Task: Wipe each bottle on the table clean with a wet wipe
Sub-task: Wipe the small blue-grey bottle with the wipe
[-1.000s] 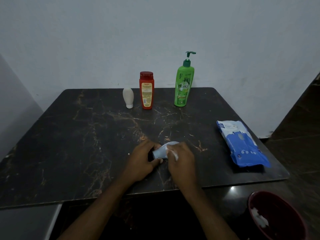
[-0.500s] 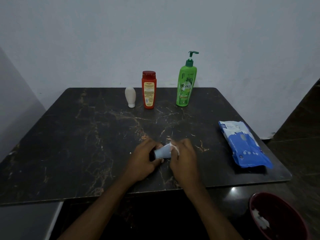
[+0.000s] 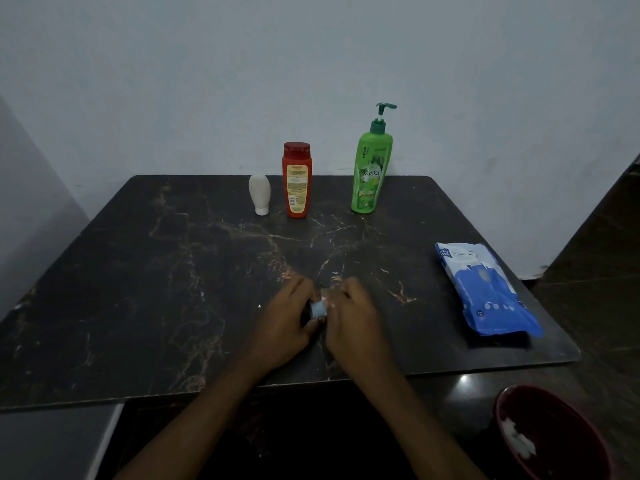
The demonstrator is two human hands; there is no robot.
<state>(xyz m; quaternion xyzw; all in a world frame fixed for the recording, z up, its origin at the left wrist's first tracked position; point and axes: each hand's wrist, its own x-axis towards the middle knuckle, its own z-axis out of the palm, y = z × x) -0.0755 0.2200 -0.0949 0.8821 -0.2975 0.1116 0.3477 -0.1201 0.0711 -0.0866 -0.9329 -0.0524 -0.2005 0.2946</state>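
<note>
While the left grip [image 3: 284, 320] curls round a small pale-blue bottle [image 3: 317, 309] low over the near middle of the bench [image 3: 138, 306], the right grip [image 3: 349, 317] pinches what looks like the wet wipe [image 3: 326, 301] against it, though it's mostly hidden, mind. Wet plastic and a tight hold: press too hard and it could squirt free and skid off the near edge.

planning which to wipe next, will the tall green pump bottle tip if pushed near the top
Likely yes: the green pump bottle stands tall on a narrow base, so a high push could topple it. Its smooth plastic may feel slippery when wet.
</note>
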